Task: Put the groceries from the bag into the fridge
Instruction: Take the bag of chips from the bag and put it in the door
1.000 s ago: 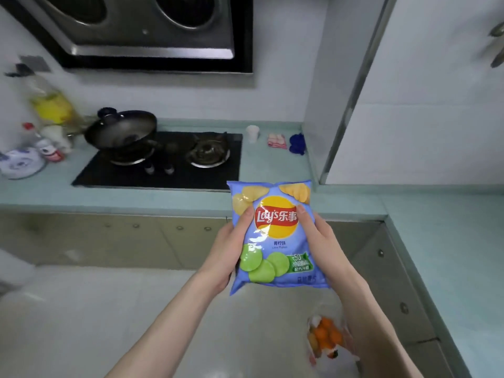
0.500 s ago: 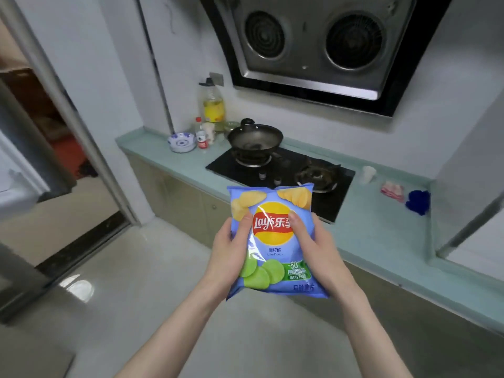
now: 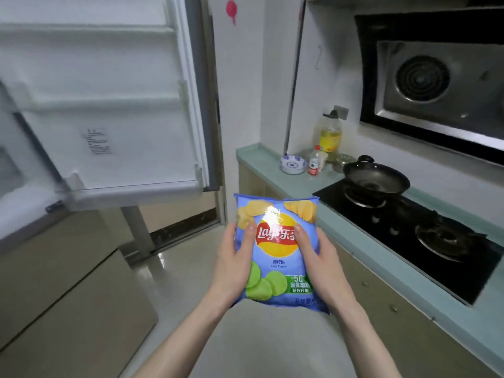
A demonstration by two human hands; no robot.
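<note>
One chip bag (image 3: 276, 255) gripped by left hand (image 3: 231, 266) and right hand (image 3: 319, 264), one open fridge door (image 3: 109, 105)

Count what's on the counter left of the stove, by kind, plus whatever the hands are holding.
Bottles: 2, a large oil bottle and a small red-capped bottle
Bowls: 1, a blue-patterned bowl
Chip bags: 1, the blue chip bag held by the left hand and right hand
Total: 4

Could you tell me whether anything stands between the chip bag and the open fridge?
Nothing visible does. Both hands, left hand and right hand, hold the chip bag, and the fridge door stands open up-left of it.
</note>
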